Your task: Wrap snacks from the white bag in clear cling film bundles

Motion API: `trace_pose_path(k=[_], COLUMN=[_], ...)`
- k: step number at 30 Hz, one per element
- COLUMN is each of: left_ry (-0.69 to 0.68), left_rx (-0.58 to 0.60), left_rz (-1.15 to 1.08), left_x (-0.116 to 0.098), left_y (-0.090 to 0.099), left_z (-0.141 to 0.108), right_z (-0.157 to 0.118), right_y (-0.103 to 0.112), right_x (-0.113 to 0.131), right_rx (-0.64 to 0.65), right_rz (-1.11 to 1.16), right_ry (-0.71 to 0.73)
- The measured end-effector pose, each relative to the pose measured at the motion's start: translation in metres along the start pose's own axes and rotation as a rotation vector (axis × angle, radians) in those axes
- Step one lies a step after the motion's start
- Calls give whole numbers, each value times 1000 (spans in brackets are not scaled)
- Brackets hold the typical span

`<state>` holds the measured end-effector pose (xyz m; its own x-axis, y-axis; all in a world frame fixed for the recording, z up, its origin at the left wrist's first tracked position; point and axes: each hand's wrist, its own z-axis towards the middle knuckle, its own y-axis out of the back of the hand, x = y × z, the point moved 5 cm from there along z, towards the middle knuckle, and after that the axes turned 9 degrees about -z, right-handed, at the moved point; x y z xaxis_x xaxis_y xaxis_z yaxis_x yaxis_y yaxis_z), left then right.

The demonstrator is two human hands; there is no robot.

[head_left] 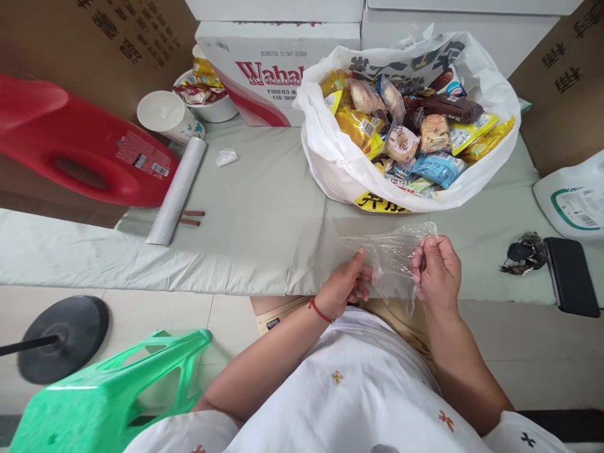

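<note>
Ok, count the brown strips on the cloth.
2: the upper strip and, below it in view, the lower strip, both right of the pale roll. Others may be hidden.

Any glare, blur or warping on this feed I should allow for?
Head view: light fairly even, shadows soft; glints streak the clear film in the right hand, leaving its edges hard to trace near the left hand. Head view, left edge: the red jug looks stretched, probably by the wide lens, fine print on its label too soft to read.
</note>
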<state>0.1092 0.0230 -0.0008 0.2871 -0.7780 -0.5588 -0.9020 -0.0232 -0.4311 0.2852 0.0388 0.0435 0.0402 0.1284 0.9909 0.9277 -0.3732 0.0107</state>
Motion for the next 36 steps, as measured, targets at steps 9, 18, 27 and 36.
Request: trace_pose_path(k=[9, 18, 27, 36], left_ry=[-213, -121, -184, -172], left_rx=[-84, 60, 85, -18], left_rz=[-139, -331, 144, -102], left_x=[-17, -35, -56, -23], left_y=[-3, 15, 52, 18], left_z=[-4, -19, -8, -7], right_z=[5, 5, 38, 56], right_y=[28, 34, 15, 1], right_x=[7, -4, -29, -32], right_rx=[-134, -65, 133, -26], right_rz=[-122, -398, -332, -270], right_ry=[122, 92, -151, -120])
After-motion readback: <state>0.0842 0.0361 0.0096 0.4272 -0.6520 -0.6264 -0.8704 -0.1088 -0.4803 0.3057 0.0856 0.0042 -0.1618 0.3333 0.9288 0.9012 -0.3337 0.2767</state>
